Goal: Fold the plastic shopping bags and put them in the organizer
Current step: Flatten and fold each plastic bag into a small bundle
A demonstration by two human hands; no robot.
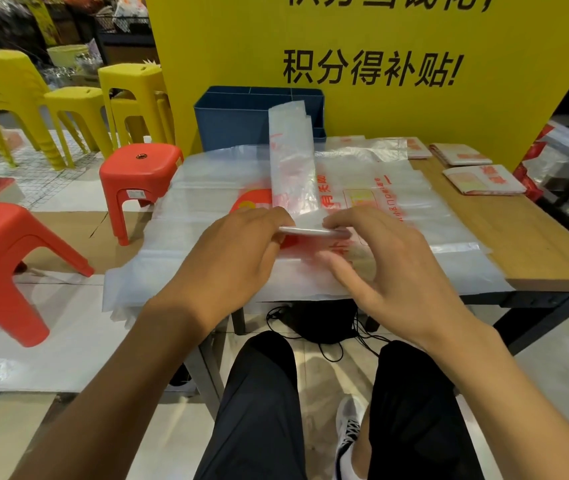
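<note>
My left hand [241, 244] and right hand [376, 258] pinch the bag strip [291, 168] — long axis toward 12 | organizer [234, 123] beyond at 12, nearer neither.

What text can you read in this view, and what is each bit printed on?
"积分得补贴!" in black on the yellow board.
A cropped black line above it on the same board: cut off, unreadable.
Red print on the bag strip held by the left hand and right hand: blurred.
Red print on the spread bags: too warped to read.
Sticker on the red stool: too small.
</note>
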